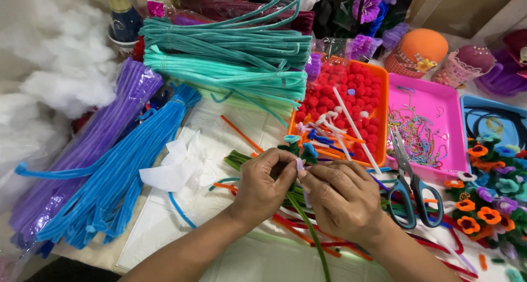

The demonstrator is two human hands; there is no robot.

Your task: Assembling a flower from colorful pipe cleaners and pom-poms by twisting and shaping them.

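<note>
Both hands meet at table centre, fingertips together over one small piece. Left hand (263, 183) is curled, thumb and fingers pinched on the top of a green pipe cleaner stem (308, 227). Right hand (343, 197) comes in from the right, fingers pinched on a small lilac bit (300, 163) at the top of that stem. The two hands touch at the fingertips. The stem runs down and toward the viewer from the pinch point, between the wrists.

Just behind the fingers: a small flower piece (299, 145) in teal and blue, partly hidden by the hands.

Under and around the hands: loose pipe cleaner offcuts (307, 241) in red, orange and green on white paper (219, 205).

Left of the hands: crumpled tissue (175, 164), then a blue pipe cleaner bundle (132, 172), then a purple bundle (82, 156) in clear wrap. Behind: teal and mint bundles (230, 57) stacked across the table.

Right of the hands: scissors (410, 183) with blue-green handles, lying flat, just beside the right hand. Behind them, an orange tray (383, 106) with red pom-poms (340, 95) and white sticks, next to it a pink tray (455, 128) with bead chains. Far right: a cluster of finished small flowers (488, 194) in orange, purple and blue.
</note>
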